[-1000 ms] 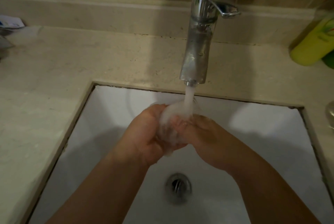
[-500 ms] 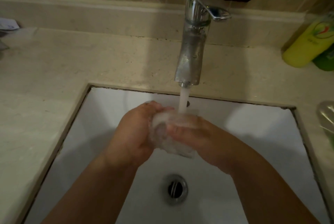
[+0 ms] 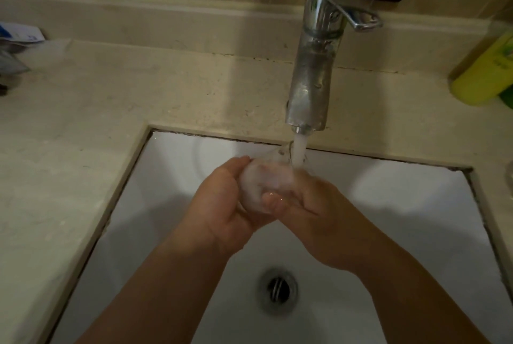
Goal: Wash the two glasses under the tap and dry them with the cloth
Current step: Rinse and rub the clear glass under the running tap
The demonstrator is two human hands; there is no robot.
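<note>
Glass [image 3: 266, 181] is gripped between left hand [image 3: 222, 205] and right hand [image 3: 313, 205], fingers curled round it, held over sink [image 3: 416, 205] under tap [image 3: 313, 71] stream.

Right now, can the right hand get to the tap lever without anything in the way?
Probably yes, but not freely: the right hand grips the glass together with the left hand. The tap lever sits above and behind, with open space between.

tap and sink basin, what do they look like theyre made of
Tap: metal by the look, polished chrome finish, going by its mirror-like reflections and water spots. Sink basin: probably glazed white ceramic, smooth and glossy with soft highlights; enamel or resin cannot be ruled out.
</note>
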